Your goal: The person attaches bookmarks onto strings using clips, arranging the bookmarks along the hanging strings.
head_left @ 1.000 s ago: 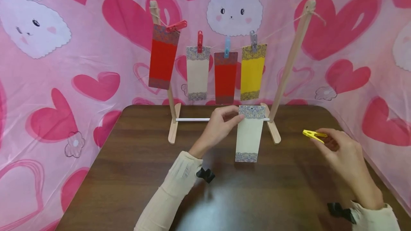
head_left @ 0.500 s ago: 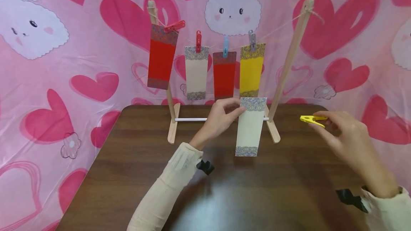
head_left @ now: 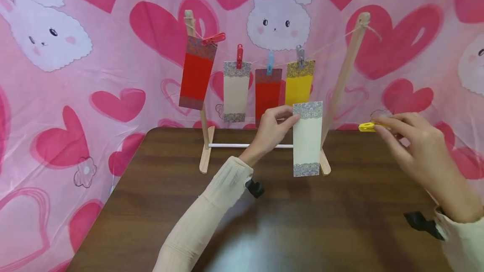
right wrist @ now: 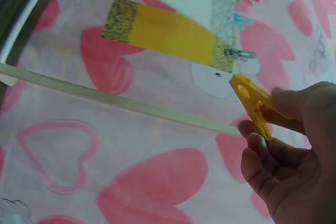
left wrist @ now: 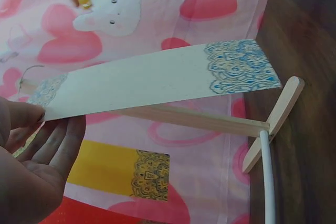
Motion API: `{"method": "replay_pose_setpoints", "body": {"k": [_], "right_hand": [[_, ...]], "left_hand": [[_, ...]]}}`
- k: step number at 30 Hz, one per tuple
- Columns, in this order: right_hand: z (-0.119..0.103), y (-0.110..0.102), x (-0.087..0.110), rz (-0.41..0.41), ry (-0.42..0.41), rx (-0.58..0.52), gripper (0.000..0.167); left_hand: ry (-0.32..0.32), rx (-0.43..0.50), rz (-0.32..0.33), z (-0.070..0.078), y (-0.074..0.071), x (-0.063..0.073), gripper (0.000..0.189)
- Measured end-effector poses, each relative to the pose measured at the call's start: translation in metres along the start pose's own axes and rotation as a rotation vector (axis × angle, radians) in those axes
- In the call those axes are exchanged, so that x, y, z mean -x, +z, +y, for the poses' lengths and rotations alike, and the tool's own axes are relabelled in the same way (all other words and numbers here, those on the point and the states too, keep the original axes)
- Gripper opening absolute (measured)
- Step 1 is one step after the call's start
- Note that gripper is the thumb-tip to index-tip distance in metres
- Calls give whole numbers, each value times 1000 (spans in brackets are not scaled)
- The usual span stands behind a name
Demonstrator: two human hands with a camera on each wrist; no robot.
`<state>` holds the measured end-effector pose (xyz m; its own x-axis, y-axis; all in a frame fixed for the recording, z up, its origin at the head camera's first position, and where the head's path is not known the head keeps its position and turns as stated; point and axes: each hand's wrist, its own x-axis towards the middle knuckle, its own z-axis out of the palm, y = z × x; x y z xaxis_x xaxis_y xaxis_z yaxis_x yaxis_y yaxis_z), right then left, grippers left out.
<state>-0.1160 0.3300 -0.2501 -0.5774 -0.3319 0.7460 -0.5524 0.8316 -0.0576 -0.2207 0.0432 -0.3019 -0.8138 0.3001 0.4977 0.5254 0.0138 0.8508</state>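
Note:
My left hand (head_left: 273, 129) pinches a white card (head_left: 308, 139) with blue patterned bands at its upper left edge, between thumb and fingers. The card hangs upright in front of the stand's right post. Off to the right, my right hand (head_left: 419, 146) pinches a yellow clothespin (head_left: 366, 127) by its handle ends, its nose pointing left. In the right wrist view the yellow clothespin (right wrist: 252, 103) sits between thumb and fingers. A string (head_left: 332, 40) runs between the posts. From it hangs a yellow card (head_left: 298, 89) under a grey clothespin (head_left: 300, 56), partly hidden by the white card.
Further left on the string hang a red card (head_left: 268, 91) with a blue clothespin (head_left: 270, 62), a white card (head_left: 236, 95) with a red clothespin (head_left: 240, 56), and another red card (head_left: 197, 76). The wooden stand (head_left: 344, 78) rests on the brown table (head_left: 170, 196), before a pink curtain.
My left hand has raised the white card and shifted it right, so it now covers the yellow card's lower part. My right hand has lifted the yellow clothespin.

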Motion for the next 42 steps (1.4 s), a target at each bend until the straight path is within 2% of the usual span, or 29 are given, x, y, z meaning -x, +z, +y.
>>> {"method": "replay_pose_setpoints", "body": {"k": [2,5,10,13,15,16,19,23,28,35,42], "right_hand": [[-3,-4,-9,-2,-6,7,25],[-7,-8,-23,-9,-28,10,24],[-9,-13,-42,-37,-73,17,41],[-7,-14,-54,-25,-105,24,60],[-3,-14,-63,-8,-122,11,62],[-2,-14,-68,-4,-127,7,60],[-1,-16,-82,-3,-130,-8,39],[-4,-21,-100,-76,-98,18,45],[-5,-26,-124,-161,-63,32,41],[-2,-28,-167,-181,-78,35,33],[1,-23,-210,-353,-53,127,24]], "left_hand": [[-17,36,2,2,0,-8,17],[-52,76,-11,6,0,-19,19],[-50,53,5,11,4,-37,16],[-46,109,26,16,10,-48,16],[-72,137,24,28,12,-51,17],[-87,152,23,31,14,-54,18],[-112,182,18,37,18,-63,18],[-113,262,38,30,27,-79,15],[-119,320,64,32,35,-90,12],[-169,392,119,33,40,-104,18],[-213,433,190,30,48,-115,20]]}}
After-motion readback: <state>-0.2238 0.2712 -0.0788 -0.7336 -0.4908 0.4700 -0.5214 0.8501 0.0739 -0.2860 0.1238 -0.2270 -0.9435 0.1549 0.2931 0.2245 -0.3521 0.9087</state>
